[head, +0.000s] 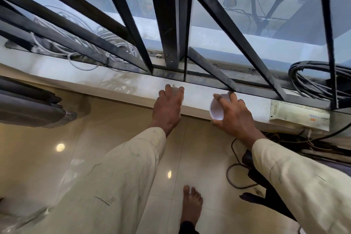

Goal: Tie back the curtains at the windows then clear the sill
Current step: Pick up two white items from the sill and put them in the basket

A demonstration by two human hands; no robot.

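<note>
A white cup (216,109) stands on the sill (114,83), and the right hand (233,114) grips it around the rim, probably to lift it away. The left hand (168,106) closes over a clear cup (177,94) beside it. The curtain (28,104) hangs at the left.

I look down on a glossy cream tiled floor (47,157) that throws back two small round glints of light. Ahead, black window bars (171,24) cross hazy glass, with white cables (79,30) coiled outside on the left and black cables (311,80) on the right. A pale box (298,115) sits at the right, wires trailing below.
</note>
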